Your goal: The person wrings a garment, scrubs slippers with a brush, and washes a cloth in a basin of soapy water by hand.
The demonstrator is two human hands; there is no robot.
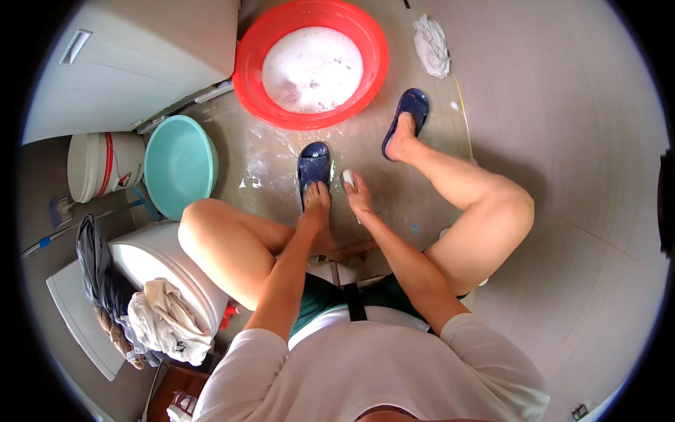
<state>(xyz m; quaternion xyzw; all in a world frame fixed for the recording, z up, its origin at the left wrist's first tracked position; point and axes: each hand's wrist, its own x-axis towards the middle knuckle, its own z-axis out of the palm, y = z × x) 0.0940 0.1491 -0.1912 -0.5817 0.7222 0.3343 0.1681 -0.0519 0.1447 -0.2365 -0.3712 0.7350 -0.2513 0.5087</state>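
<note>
A wet, smooth floor [365,144] spreads below. Left of the left grip [316,204] sit a white plastic bucket [91,165] and a round turquoise basin [181,162]; ahead, a red basin [375,60] holds white foam [313,67]. Arm [280,292] stretched down, that grip is at a dark-blue slipper [314,162]; how its fingers close, I cannot tell. The right grip [360,199], just beside, holds a small white object [349,178]; beyond it lies crumpled cloth [431,47].

Single head-worn camera, wide-angle, faces forward and steeply down. Shirt [337,366] nearest, at lower edge; right hand [359,198] near mid-frame; red basin [374,60] farther off, at top edge. Frame corners dark.
</note>
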